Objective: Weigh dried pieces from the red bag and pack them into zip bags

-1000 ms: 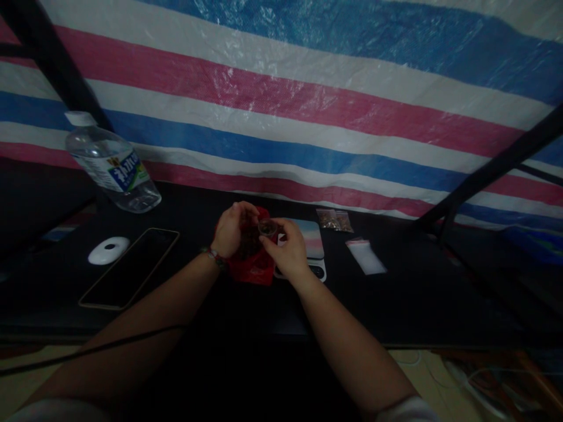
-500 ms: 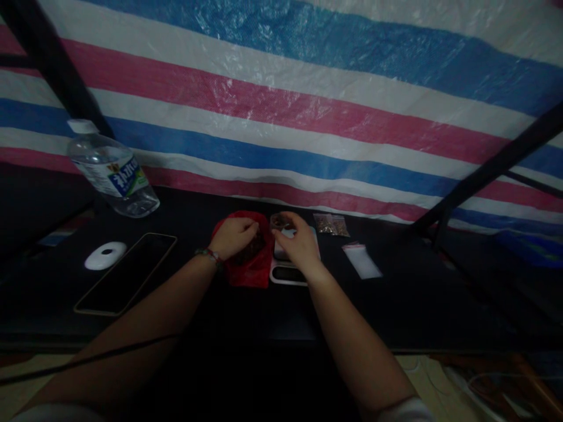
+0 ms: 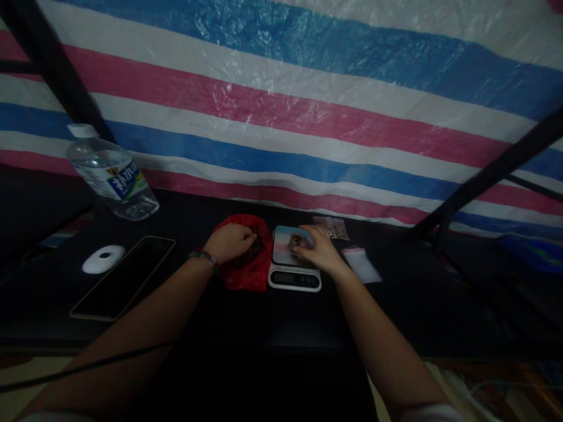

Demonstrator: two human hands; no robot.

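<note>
Red bag (image 3: 246, 278), centre: left hand (image 3: 231, 241) over its mouth, fingers curled, pinch unclear | scale (image 3: 294, 279), just right of bag | cup (image 3: 297, 240), on or just above scale: left of right hand (image 3: 319, 249), the nearer, thumb and fingers curved beside it, grip unclear; long axis unclear | one bag, one scale, one cup
</note>
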